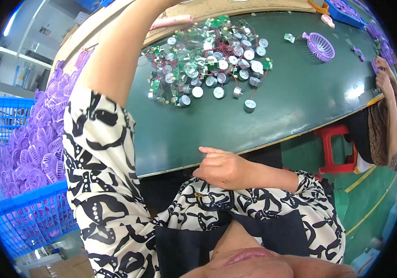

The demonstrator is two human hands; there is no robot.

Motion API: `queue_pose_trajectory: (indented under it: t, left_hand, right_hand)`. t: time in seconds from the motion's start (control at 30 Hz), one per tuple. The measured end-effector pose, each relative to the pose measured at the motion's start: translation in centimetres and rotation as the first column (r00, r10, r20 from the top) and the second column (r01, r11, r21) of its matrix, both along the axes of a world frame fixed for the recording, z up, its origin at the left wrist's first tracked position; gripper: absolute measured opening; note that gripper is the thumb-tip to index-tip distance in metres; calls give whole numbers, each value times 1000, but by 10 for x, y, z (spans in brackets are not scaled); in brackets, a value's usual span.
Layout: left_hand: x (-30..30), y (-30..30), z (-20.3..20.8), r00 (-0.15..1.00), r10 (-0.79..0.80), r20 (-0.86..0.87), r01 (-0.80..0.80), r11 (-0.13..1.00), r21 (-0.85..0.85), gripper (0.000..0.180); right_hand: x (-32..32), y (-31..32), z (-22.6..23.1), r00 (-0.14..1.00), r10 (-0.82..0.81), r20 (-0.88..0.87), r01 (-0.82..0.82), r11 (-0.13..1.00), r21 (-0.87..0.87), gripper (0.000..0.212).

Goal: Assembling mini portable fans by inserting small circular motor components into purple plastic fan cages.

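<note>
My left arm (120,51) stretches up across the table's left side, and its hand lies past the upper edge of the head view. My right hand (221,170) is held at the near table edge in front of my body, fingers curled into a loose fist with the thumb sticking out; nothing shows in it. Farther off, a heap of small round motors (219,92) lies tangled with green circuit boards (217,22) and red wires. To the right of the heap are a purple fan guard (320,47) and a single small circuit board (289,38).
On my left, a blue basket (31,200) is piled with purple fan guards (36,153). At the far right, another person's hands (384,76) hold a purple part. A red stool (335,148) stands beyond the green table's (175,139) near edge. A blue tray (346,17) sits far right.
</note>
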State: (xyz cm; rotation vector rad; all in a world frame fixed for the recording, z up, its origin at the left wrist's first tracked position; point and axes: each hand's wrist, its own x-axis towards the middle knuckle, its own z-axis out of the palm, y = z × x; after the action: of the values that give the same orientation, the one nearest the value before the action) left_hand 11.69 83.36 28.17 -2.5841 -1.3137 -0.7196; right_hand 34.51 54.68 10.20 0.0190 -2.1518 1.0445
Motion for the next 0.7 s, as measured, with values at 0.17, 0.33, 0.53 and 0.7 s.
queue_pose_trajectory:
  t: [0.17, 0.33, 0.53, 0.7]
  left_hand:
    - [-48, -95, -15, 952, 304, -25, -283, 911, 299, 42]
    - [-161, -205, -68, 695, 703, 154, -684, 579, 443, 39]
    - [-240, -294, -147, 276, 954, 121, -928, 232, 291, 58]
    - [-240, -300, -165, 455, 853, 255, -883, 395, 254, 56]
  right_hand:
    - [5, 3, -4, 1000, 13, 14, -13, 999, 35, 23]
    - [-1, -1, 2, 999, -40, 29, 37, 995, 90, 23]
    - [-3, -4, 15, 978, -101, 180, 86, 992, 93, 17]
    - [-13, 15, 48, 910, -20, 415, -65, 980, 189, 17]
